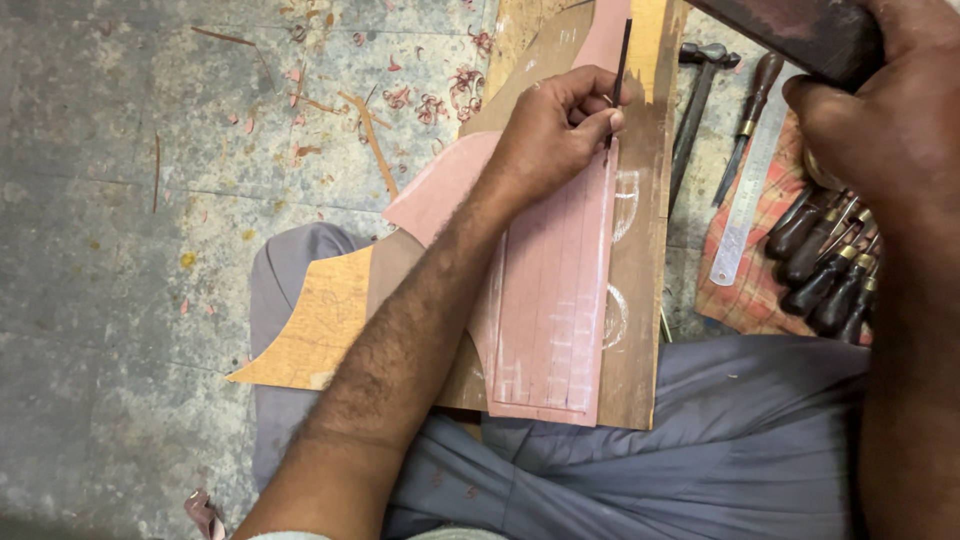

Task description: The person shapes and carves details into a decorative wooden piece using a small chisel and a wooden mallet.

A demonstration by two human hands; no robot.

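The left hand (pixel 555 125) pinches a thin dark blade (pixel 621 62) between fingertips, its tip hidden behind them, on the pink sheet (pixel 555 300). The right hand (pixel 885 120), partly cut off, wraps closed around a dark wooden block (pixel 800 30) above the chisels (pixel 825 265).

Views: you have one camera only, worn on your head; no second view shares the scene.
Direction: it looks steeply down past your chest onto your lap and the concrete floor (pixel 120 250) in front of you.
Nearness: close; your left forearm fills the middle of the frame and your right arm is cut by the right edge.
Centre: the wooden board (pixel 640 300) lying across your lap.
Edges: the row of dark-handled chisels (pixel 825 265) at right, your grey trousers (pixel 720 450) along the bottom.
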